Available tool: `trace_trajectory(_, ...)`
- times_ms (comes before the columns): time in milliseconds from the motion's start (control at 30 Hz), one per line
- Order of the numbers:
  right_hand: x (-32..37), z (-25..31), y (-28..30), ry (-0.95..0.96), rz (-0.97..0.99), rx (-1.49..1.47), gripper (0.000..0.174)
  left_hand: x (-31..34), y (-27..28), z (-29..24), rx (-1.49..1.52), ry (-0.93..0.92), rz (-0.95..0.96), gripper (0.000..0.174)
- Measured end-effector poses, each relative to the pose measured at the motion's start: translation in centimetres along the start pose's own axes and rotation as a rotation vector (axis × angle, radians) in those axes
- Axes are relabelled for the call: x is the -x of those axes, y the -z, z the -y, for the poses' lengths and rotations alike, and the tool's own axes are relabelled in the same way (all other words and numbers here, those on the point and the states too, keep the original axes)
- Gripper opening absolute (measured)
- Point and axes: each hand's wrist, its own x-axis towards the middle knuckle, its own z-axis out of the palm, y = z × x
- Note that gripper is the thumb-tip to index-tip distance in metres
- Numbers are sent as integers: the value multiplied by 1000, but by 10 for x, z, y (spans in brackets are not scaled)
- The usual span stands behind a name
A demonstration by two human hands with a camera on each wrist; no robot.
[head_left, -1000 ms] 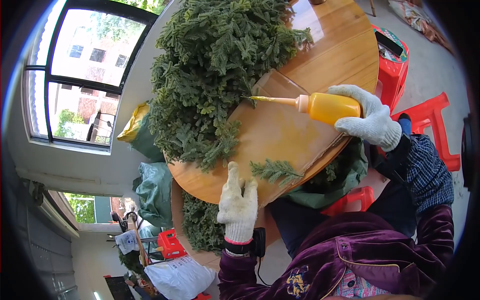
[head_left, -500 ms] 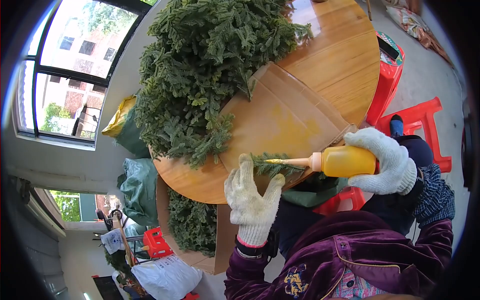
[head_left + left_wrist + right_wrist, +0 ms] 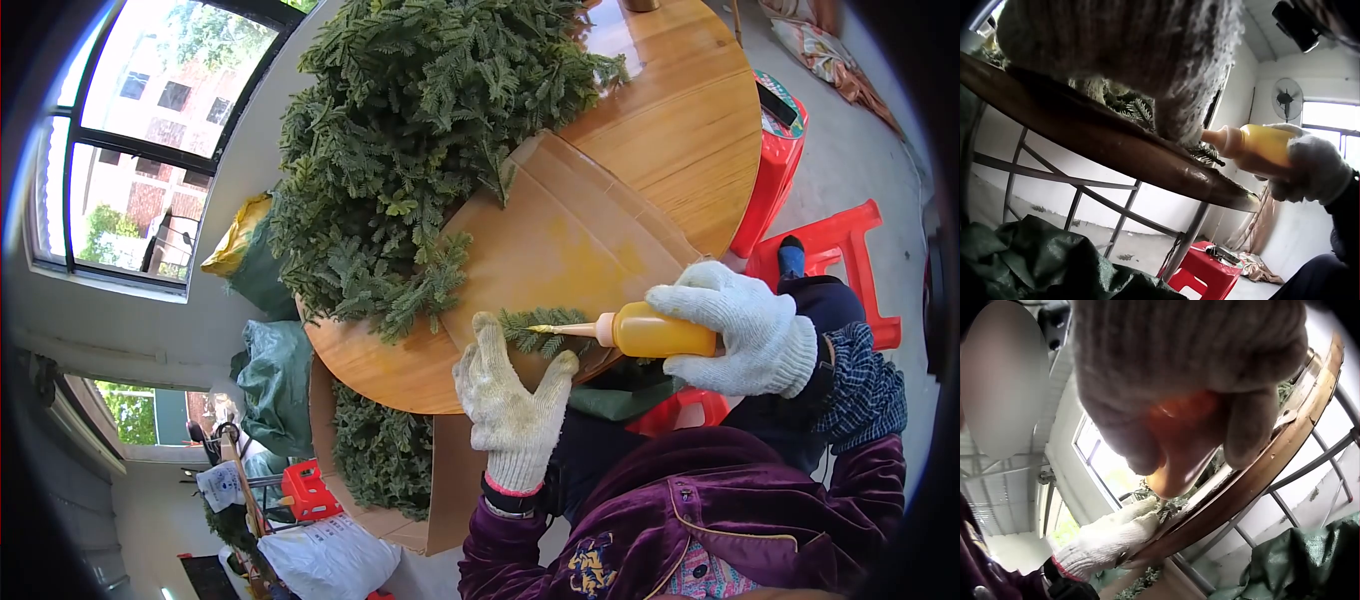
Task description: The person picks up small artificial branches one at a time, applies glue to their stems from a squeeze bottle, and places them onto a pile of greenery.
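In the head view my gloved right hand (image 3: 750,325) grips a squeeze bottle (image 3: 660,331) of yellow liquid, tipped on its side. Its long nozzle, with yellow on the tip, points left and lies over a small green fir sprig (image 3: 538,340). The sprig rests on a sheet of cardboard (image 3: 570,215) marked with yellow stains. My gloved left hand (image 3: 515,405) is at the table's near edge, thumb and forefinger spread on either side of the sprig's left end. From the right wrist view, the glove covers much of the bottle (image 3: 1175,478).
A big heap of fir branches (image 3: 400,150) covers the left of the round wooden table (image 3: 690,110). Below the edge stands a cardboard box (image 3: 455,480) with more greenery. Red stools (image 3: 850,250) are on the right; green sacking (image 3: 1041,262) hangs under the table.
My right hand has brought the bottle down and nearer, from over the cardboard to the sprig. My left hand has shifted right beside the sprig, thumb spread out. The head view has shifted slightly.
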Motion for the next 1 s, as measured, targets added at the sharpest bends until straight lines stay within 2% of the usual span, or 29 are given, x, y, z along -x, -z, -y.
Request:
trace_trajectory(167, -1, 1, -1, -46, 22, 38, 67, -1, 3, -5, -68, 10, -18, 102)
trace_trajectory(267, -1, 1, -1, -39, 25, 57, 65, -2, 2, -4, -155, -124, -77, 105)
trace_trajectory(433, -6, 7, 3, -38, 48, 120, 62, -4, -2, -3, 14, -18, -10, 105)
trace_trajectory(600, -19, 30, 13, -103, 190, 208, 53, -8, 0, -4, -59, -26, 49, 97)
trace_trajectory(900, -26, 38, 24, -80, 243, 262, 49, -12, 1, -1, -94, -38, 93, 90)
trace_trajectory(1000, -28, 38, 31, -134, 237, 254, 55, -13, 1, -2, -119, -54, 78, 90)
